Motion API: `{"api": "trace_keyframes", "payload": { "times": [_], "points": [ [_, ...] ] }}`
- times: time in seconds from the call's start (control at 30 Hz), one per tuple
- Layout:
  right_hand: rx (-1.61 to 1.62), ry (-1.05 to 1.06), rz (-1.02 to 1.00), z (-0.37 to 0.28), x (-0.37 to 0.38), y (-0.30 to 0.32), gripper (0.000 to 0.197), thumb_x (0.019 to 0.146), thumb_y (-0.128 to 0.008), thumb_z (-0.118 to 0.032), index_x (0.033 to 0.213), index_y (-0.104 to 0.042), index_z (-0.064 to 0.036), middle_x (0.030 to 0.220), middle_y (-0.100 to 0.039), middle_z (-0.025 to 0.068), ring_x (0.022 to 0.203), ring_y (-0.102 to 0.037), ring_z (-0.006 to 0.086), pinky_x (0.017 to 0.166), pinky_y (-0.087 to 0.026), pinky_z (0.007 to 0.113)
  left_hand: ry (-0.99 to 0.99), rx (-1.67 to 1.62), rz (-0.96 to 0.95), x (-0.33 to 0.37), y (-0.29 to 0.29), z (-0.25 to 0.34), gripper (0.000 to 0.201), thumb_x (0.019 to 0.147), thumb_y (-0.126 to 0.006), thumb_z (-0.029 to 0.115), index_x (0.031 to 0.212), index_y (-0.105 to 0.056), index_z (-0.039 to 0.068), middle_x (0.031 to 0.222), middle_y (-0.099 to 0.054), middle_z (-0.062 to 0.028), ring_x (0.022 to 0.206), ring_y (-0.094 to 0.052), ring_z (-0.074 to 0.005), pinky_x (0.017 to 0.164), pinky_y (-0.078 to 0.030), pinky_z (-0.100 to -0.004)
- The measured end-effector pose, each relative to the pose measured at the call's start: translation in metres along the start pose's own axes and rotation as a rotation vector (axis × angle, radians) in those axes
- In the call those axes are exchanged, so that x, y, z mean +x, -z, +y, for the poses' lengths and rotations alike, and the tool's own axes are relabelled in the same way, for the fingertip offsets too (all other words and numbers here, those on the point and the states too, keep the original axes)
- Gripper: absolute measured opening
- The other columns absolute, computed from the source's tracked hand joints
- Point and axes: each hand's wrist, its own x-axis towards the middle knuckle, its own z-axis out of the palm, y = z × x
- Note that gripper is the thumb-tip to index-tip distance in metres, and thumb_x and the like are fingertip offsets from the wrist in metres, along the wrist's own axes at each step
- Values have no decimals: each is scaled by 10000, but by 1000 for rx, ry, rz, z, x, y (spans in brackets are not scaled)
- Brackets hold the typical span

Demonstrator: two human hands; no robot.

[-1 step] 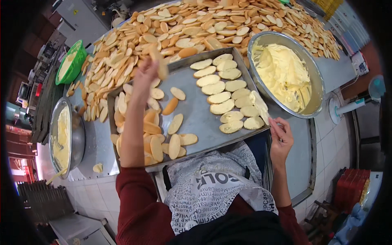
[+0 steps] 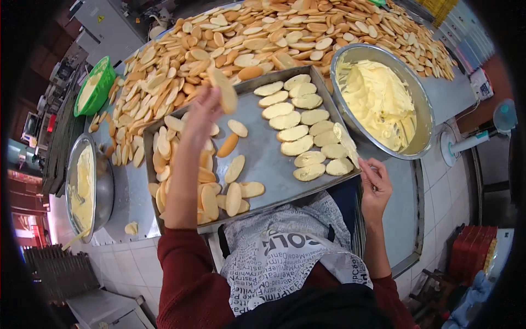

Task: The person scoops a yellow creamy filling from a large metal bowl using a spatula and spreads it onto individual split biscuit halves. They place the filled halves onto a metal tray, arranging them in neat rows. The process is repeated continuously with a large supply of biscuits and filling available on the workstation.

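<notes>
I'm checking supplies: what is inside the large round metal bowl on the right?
The round silver metal bowl holds a thick pale-yellow creamy spread, heaped unevenly; whatever lies beneath it is covered.

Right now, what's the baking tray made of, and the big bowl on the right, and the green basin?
The baking tray: metal, probably steel, dull grey with dark, worn-looking edges. The big bowl: likely stainless steel, because its rim shines silver. The green basin: plastic, I think, from its bright, even colour.
</notes>
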Motion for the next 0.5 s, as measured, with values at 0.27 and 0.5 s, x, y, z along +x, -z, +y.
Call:
{"api": "trace_keyframes", "payload": {
  "times": [0.27, 0.5],
  "points": [
    [-505, 54, 84, 3, 94, 49, 389, 823, -545, 73, 1123, -695, -126, 954, -639, 135, 845, -627, 255, 732, -469, 284, 426, -529, -296, -69, -60, -16, 453, 990, -456, 384, 1328, -428, 83, 1209, -583, -81, 1071, -602, -198, 898, -534, -344],
    [-1054, -65, -440, 68, 160, 58, 300, 763, -569, -81, 1003, -731, -160, 939, -668, 156, 880, -641, 325, 759, -500, 437, 435, -639, -341, -79, -52, -41, 419, 967, -521, 208, 1323, -400, 24, 1278, -513, -115, 1159, -545, -251, 995, -483, -418]
  ]
}}
